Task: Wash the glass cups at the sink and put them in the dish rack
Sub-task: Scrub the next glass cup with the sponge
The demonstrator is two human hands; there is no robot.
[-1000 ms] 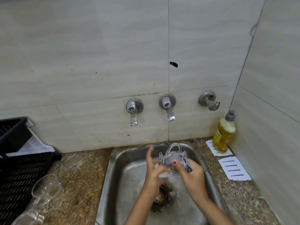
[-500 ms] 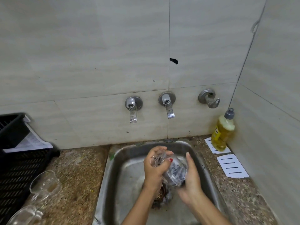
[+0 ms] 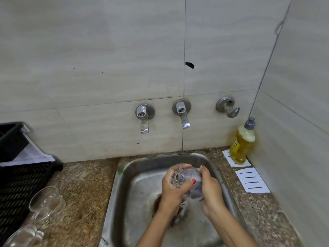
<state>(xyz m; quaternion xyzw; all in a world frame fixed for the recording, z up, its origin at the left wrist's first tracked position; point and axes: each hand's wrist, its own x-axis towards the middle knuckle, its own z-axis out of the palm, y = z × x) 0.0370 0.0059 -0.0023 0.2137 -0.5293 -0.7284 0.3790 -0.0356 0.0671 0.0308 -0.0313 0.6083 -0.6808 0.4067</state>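
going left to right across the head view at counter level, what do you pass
black plastic dish rack → clear glass cup on the granite counter → steel sink's left rim → left hand → clear glass cup held over the sink → right hand → yellow dish soap bottle

Softly, evenly lit, somewhat dim; no hard shadows. Faint glare on the taps (image 3: pixel 145 113) and sink (image 3: pixel 116 186) rim. Smeared by motion at the left hand (image 3: pixel 173 192), right hand (image 3: pixel 212 192) and cup (image 3: pixel 187 175). Bowed by the wide lens toward the edges: seams of the wall (image 3: pixel 89 50) curved, rack (image 3: pixel 17 184) at far left stretched. Soft at the glasses (image 3: pixel 46 202), lower left. Slightly grainy throughout.
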